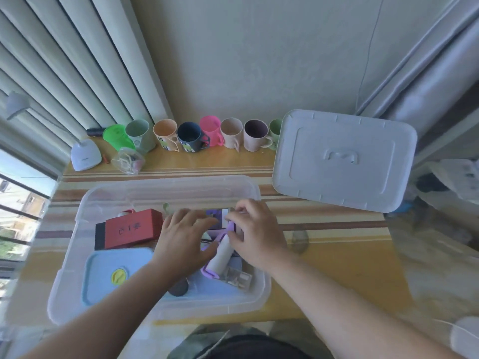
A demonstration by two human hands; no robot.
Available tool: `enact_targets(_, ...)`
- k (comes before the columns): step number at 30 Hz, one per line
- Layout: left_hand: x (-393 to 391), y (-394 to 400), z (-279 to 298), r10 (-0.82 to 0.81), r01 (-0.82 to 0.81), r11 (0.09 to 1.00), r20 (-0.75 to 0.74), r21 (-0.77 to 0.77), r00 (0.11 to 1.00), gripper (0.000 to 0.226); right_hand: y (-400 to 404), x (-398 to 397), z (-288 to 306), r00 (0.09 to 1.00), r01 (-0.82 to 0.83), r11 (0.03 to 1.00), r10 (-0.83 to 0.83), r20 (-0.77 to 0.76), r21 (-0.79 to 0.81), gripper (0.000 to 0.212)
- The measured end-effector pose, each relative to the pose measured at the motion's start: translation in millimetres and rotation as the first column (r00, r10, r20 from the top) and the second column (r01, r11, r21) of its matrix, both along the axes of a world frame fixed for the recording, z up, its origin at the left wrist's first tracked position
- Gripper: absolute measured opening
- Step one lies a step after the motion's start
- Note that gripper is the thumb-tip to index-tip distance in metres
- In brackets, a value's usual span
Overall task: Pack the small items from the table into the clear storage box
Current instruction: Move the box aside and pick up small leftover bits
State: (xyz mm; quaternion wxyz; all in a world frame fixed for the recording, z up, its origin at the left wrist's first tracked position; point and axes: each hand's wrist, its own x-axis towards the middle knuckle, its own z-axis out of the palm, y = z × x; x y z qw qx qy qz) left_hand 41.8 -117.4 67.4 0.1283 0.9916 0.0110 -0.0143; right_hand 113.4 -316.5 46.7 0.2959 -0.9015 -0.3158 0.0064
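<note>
Both hands reach into the clear storage box (85,203), which sits on the striped surface (337,257). The left hand (185,237) lies open, fingers spread over the contents. The right hand (255,235) pinches the purple-ended lint roller (220,257) lying inside the box. Also in the box: a red case (133,228) and a blue container (114,273). The box lid (344,159) rests to the right; a row of cups (189,134) lines the far edge.

head view | one camera up high on the person | looks forward and down | close over the table (337,268)
</note>
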Motion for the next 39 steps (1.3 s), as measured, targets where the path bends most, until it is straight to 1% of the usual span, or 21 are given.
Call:
enact_targets(2,11.4,-28.1,4.0,0.009,-0.009,0.999,0.011,-0.051,1.000,0.049,-41.5,2.5,10.7,0.998,0.053,0.997,-0.054,0.013,0.062,0.030)
enact_targets(4,21.7,-62.6,11.3,-0.004,0.007,0.996,0.038,-0.092,0.999,0.052,-96.5,6.3,8.6,0.987,0.146,0.989,-0.144,-0.073,0.023,0.036)
enact_targets(6,30.4,-100.9,18.1,-0.036,0.048,0.990,0.092,-0.136,0.995,0.053,-155.5,9.9,-5.8,0.951,0.235,0.967,-0.250,-0.182,-0.097,0.037)
enact_targets(7,33.8,-120.3,19.9,-0.068,0.086,0.984,0.118,-0.159,0.991,0.052,-182.4,10.7,-15.0,0.929,0.251,0.951,-0.289,-0.231,-0.180,0.037)
enact_targets(9,37.8,-160.4,17.7,-0.168,0.193,0.964,0.141,-0.186,0.976,0.049,-227.1,10.0,-34.7,0.891,0.194,0.916,-0.314,-0.327,-0.350,0.036)
enact_targets(11,38.2,-201.0,7.0,-0.299,0.307,0.946,0.078,-0.106,0.951,0.046,-257.9,6.1,-53.0,0.858,0.089,0.876,-0.309,-0.410,-0.474,0.035)
enact_targets(12,38.3,-220.1,-2.5,-0.348,0.348,0.937,0.002,-0.041,0.937,0.045,-268.8,4.2,-63.5,0.845,0.044,0.858,-0.306,-0.439,-0.512,0.034)
enact_targets(14,39.3,-250.1,-27.7,-0.374,0.393,0.918,-0.217,0.052,0.902,0.043,-282.4,-0.1,-82.1,0.826,-0.043,0.830,-0.284,-0.487,-0.557,0.033)
enact_targets(16,44.4,-265.4,-54.9,-0.329,0.419,0.898,-0.426,0.134,0.843,0.043,-288.4,-6.1,-99.9,0.816,-0.133,0.809,-0.239,-0.526,-0.573,0.033)
enact_targets(18,51.5,-268.1,-77.5,-0.236,0.400,0.893,-0.541,0.207,0.807,0.047,-290.1,-11.6,-112.5,0.828,-0.194,0.788,-0.188,-0.528,-0.584,0.026)
enact_targets(20,54.8,-265.5,-95.6,-0.141,0.335,0.910,-0.576,0.246,0.805,0.058,-290.2,-14.7,-120.8,0.854,-0.206,0.772,-0.158,-0.496,-0.601,0.016)
enact_targets(21,54.7,-263.8,-102.8,-0.100,0.303,0.916,-0.580,0.264,0.808,0.065,-290.9,-15.7,-123.8,0.864,-0.208,0.771,-0.144,-0.483,-0.602,0.014)
enact_targets(24,52.3,-259.6,-116.4,-0.005,0.235,0.919,-0.585,0.317,0.811,0.086,-294.7,-16.2,-131.4,0.887,-0.240,0.769,-0.075,-0.456,-0.592,0.019)
enact_targets(26,50.3,-257.8,-123.7,0.018,0.217,0.917,-0.575,0.336,0.818,0.090,-298.0,-15.9,-135.3,0.898,-0.260,0.772,-0.028,-0.440,-0.580,0.020)
enact_targets(29,51.0,-255.0,-133.5,0.037,0.174,0.929,-0.552,0.326,0.833,0.081,-301.8,-15.2,-140.8,0.901,-0.239,0.805,-0.024,-0.434,-0.542,0.020)
enact_targets(33,54.9,-246.0,-142.7,0.074,0.115,0.945,-0.542,0.307,0.837,0.051,-302.3,-8.2,-145.7,0.918,-0.160,0.862,-0.050,-0.395,-0.480,0.019)
enact_targets(37,51.6,-245.1,-148.5,0.156,0.012,0.954,-0.533,0.299,0.831,0.037,-291.9,5.7,-146.5,0.930,-0.103,0.894,-0.068,-0.360,-0.436,0.016)
enact_targets(39,46.5,-246.5,-152.0,0.188,-0.034,0.957,-0.525,0.288,0.830,0.035,-281.2,13.8,-145.0,0.929,-0.105,0.903,-0.060,-0.364,-0.416,0.016)
